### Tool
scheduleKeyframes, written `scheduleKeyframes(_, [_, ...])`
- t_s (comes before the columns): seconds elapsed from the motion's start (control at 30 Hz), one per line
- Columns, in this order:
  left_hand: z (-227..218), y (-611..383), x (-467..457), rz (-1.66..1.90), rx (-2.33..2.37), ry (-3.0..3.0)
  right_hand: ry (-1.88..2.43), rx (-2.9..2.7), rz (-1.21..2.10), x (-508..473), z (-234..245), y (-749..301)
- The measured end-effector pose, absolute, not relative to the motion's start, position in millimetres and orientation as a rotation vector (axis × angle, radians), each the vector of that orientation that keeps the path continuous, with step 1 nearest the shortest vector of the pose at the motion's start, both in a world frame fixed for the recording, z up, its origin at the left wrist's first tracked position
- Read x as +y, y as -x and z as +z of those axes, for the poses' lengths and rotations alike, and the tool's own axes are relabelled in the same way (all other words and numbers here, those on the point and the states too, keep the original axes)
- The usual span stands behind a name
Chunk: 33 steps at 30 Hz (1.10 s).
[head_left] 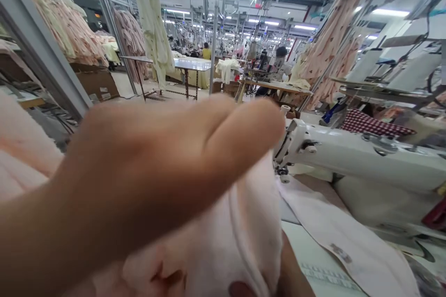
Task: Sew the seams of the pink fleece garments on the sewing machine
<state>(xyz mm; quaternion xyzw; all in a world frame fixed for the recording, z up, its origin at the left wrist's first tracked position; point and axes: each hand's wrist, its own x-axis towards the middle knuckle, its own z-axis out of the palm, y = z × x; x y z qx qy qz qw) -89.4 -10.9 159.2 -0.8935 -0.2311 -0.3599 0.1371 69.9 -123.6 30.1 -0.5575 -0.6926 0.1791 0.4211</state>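
My left hand (167, 153) reaches across the middle of the view, very close and slightly blurred. Its fingers are closed and the thumb is pressed along them, at the upper edge of a pale pink garment (254, 222) that hangs below. Behind that cloth, at the bottom, part of my right hand (294, 269) shows. A thumb tip lies on the front of the cloth, so it is pinched there; the other fingers are hidden. Just right of my left thumb stands a white sewing machine (348, 148). A pale pink cloth piece (348, 236) with a small print lies under its needle end.
The machine's table (313, 255) spreads at the lower right. Red checked cloth (376, 123) and thread cones (365, 65) sit behind the machine. Pink garments (334, 41) hang on racks on both sides. A metal post (45, 37) slants at left, near a cardboard box (95, 84).
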Motion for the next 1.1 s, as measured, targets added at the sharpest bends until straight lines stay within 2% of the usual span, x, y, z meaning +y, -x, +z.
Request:
scheduleKeyframes(0.1, [152.8, 63.6, 48.5, -0.563, -0.753, 2.417, 1.51, -1.677, 0.453, -125.9, -5.3, -91.6])
scheduleKeyframes(0.2, [116.2, 31.6, 89.4, -0.437, -0.853, 2.468, 1.639, -1.818, 0.145, -125.8, -27.3, -118.7])
scheduleKeyframes(0.33, [60.7, 18.5, 85.7, -0.233, -0.752, 2.887, 1.537, -2.063, 0.019, -120.4, -30.1, -133.1])
scheduleKeyframes(0.47, [26.9, 27.9, 67.6, 0.04, -0.588, 3.229, 1.53, -2.179, -0.027, -100.4, -29.0, -121.8])
scheduleKeyframes(0.73, [25.1, 32.9, 71.8, -0.219, -0.493, 3.342, 1.577, -2.173, 0.075, -92.6, -46.8, -112.0])
scheduleKeyframes(0.9, [-4.7, 23.0, 70.4, -0.331, -0.307, 3.271, 1.503, -2.166, 0.117, -104.6, -41.4, -108.0])
scheduleKeyframes(1.1, [-28.5, 23.7, 63.1, -0.429, -0.388, 3.335, 1.45, -2.237, -0.109, -96.0, -35.5, -96.0])
